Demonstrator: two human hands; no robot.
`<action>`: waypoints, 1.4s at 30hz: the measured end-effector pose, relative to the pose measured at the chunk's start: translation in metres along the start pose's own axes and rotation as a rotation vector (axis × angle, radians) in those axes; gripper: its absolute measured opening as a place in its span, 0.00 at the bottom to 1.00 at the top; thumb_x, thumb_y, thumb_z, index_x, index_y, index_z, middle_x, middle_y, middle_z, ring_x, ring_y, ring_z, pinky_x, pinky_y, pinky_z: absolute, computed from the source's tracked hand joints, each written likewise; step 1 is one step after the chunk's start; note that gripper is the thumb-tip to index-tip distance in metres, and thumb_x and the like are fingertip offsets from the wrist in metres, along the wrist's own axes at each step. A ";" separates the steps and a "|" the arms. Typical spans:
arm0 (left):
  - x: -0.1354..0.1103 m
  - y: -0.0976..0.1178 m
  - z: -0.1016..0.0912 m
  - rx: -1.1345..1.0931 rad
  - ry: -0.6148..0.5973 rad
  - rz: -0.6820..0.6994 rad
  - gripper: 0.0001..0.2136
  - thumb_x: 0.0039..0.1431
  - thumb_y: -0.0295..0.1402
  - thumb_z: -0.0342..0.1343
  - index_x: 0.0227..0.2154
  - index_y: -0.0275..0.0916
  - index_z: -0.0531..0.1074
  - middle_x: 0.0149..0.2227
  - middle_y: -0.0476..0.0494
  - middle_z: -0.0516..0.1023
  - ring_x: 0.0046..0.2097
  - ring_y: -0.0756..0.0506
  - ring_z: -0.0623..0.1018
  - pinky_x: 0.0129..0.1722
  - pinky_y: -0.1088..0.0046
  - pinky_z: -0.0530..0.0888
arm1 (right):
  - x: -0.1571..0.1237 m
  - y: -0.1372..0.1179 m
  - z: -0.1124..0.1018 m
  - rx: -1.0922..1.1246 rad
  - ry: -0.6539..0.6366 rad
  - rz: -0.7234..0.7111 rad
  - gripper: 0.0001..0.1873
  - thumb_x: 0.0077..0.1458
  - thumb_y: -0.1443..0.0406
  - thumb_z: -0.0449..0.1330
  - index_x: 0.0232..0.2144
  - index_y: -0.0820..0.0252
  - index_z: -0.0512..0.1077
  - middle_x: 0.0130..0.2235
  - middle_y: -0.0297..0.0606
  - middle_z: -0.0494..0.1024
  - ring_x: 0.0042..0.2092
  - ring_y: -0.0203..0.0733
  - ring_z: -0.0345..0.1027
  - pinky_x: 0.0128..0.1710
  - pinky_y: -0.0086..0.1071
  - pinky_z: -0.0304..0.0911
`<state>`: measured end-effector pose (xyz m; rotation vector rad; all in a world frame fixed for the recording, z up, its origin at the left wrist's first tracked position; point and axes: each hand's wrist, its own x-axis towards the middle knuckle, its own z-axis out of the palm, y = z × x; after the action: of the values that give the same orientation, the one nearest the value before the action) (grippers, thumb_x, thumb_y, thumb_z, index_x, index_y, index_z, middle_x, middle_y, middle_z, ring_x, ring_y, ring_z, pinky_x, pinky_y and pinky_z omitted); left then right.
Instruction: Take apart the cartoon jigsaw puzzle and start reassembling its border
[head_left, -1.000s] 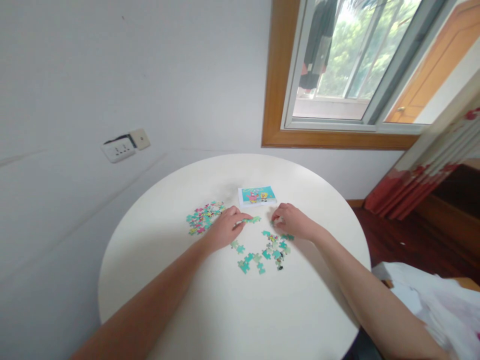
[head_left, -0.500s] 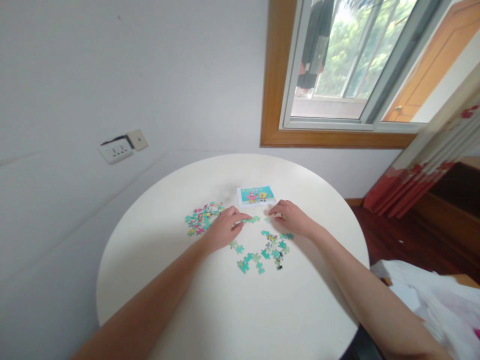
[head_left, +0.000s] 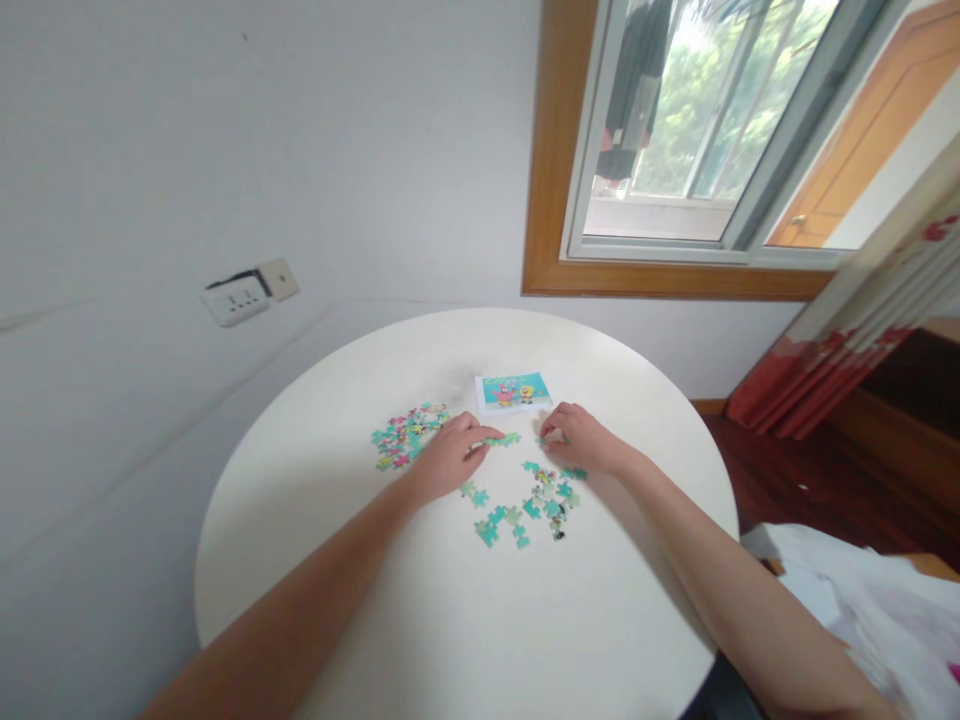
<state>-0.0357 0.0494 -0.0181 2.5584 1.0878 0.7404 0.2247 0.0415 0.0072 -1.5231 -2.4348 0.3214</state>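
Observation:
On a round white table [head_left: 420, 620] lie jigsaw pieces. My left hand [head_left: 450, 455] rests on the table with its fingertips pinching a short joined strip of teal pieces [head_left: 504, 439]. My right hand [head_left: 581, 440] is curled, its fingertips closed on a small teal piece [head_left: 546, 439] just right of that strip. A pile of teal and pink loose pieces [head_left: 405, 434] sits left of my left hand. More loose and partly joined pieces [head_left: 529, 505] lie between my forearms. A small picture card [head_left: 514, 391] with cartoon figures lies beyond my hands.
A grey wall with a white socket plate [head_left: 238, 298] stands behind the table. A wood-framed window [head_left: 675, 150] is at the upper right. A red and cream curtain [head_left: 847, 350] hangs at the right, and white plastic [head_left: 870, 610] lies at the lower right.
My right hand has shifted slightly back and forth near the strip, its fingers curling tighter on the small piece. My left hand has stayed put on the strip.

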 end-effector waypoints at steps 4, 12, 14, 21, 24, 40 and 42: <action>0.000 0.000 0.000 -0.004 -0.004 0.001 0.15 0.62 0.29 0.49 0.48 0.44 0.74 0.37 0.44 0.67 0.41 0.46 0.69 0.43 0.71 0.68 | -0.001 -0.004 -0.002 0.035 0.036 0.033 0.10 0.49 0.65 0.63 0.36 0.61 0.75 0.41 0.43 0.73 0.44 0.42 0.66 0.46 0.32 0.59; -0.001 -0.001 0.000 -0.022 0.010 0.008 0.15 0.62 0.30 0.49 0.48 0.45 0.74 0.37 0.44 0.67 0.42 0.45 0.69 0.44 0.70 0.67 | 0.001 -0.011 0.001 0.144 0.053 0.036 0.13 0.50 0.74 0.57 0.39 0.63 0.73 0.35 0.38 0.75 0.34 0.35 0.66 0.37 0.26 0.60; -0.001 -0.001 0.001 -0.021 0.013 0.008 0.15 0.62 0.30 0.50 0.48 0.45 0.74 0.37 0.44 0.67 0.42 0.45 0.69 0.45 0.70 0.67 | -0.001 -0.005 -0.003 0.125 0.066 0.013 0.13 0.51 0.74 0.56 0.39 0.63 0.74 0.36 0.39 0.75 0.35 0.35 0.67 0.39 0.27 0.60; -0.001 -0.001 0.002 -0.012 0.009 0.005 0.14 0.62 0.29 0.49 0.47 0.44 0.74 0.38 0.44 0.67 0.42 0.45 0.70 0.45 0.69 0.67 | -0.014 0.009 -0.026 -0.020 -0.050 0.017 0.13 0.50 0.68 0.61 0.39 0.55 0.78 0.40 0.40 0.76 0.43 0.43 0.67 0.46 0.33 0.59; -0.001 -0.003 0.003 -0.013 0.007 0.002 0.14 0.61 0.29 0.50 0.48 0.44 0.74 0.38 0.44 0.67 0.42 0.45 0.69 0.45 0.69 0.67 | -0.015 0.007 -0.029 -0.067 -0.076 0.022 0.12 0.50 0.68 0.61 0.38 0.54 0.79 0.40 0.40 0.76 0.44 0.44 0.67 0.47 0.34 0.58; 0.000 -0.002 0.001 -0.004 -0.005 0.005 0.15 0.62 0.29 0.49 0.49 0.43 0.74 0.38 0.43 0.67 0.42 0.45 0.70 0.44 0.70 0.67 | -0.007 -0.006 -0.007 -0.021 0.013 -0.112 0.15 0.54 0.72 0.56 0.42 0.54 0.76 0.42 0.41 0.73 0.44 0.42 0.64 0.48 0.34 0.56; -0.001 -0.001 0.000 -0.002 -0.003 0.005 0.15 0.62 0.30 0.49 0.49 0.44 0.74 0.38 0.44 0.67 0.43 0.45 0.69 0.45 0.70 0.67 | -0.008 -0.006 -0.010 -0.031 0.027 -0.082 0.12 0.55 0.70 0.57 0.40 0.55 0.76 0.41 0.41 0.74 0.44 0.42 0.64 0.48 0.34 0.55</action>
<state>-0.0365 0.0495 -0.0190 2.5606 1.0790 0.7389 0.2267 0.0320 0.0182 -1.4255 -2.4835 0.2472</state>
